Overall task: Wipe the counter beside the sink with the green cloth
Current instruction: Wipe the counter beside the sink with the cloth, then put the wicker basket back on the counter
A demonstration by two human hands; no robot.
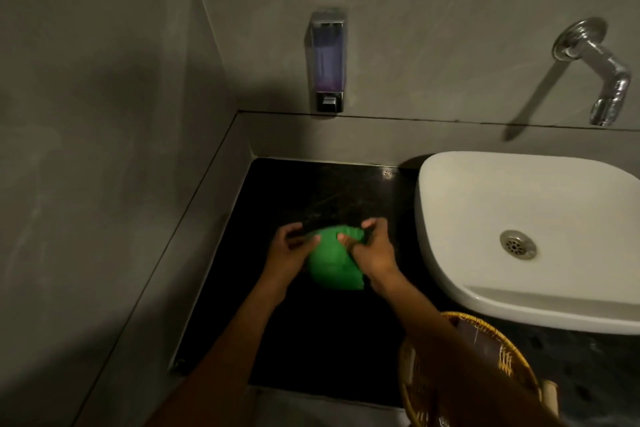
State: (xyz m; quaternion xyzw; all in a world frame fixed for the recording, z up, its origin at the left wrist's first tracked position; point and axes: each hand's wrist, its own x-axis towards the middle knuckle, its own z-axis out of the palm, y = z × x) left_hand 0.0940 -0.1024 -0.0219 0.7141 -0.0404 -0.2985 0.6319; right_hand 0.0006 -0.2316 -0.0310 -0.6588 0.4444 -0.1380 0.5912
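Observation:
The green cloth (330,262) is bunched between both my hands over the black counter (311,191), left of the white sink (485,204). My left hand (289,255) grips the cloth's left side with thumb and fingers. My right hand (372,250) pinches its upper right edge. Whether the cloth touches the counter I cannot tell.
A soap dispenser (327,61) with purple liquid hangs on the back wall. A chrome tap (595,69) juts out above the sink. A woven wicker basket (429,371) stands at the counter's front right, under my right forearm. A grey wall closes the left side.

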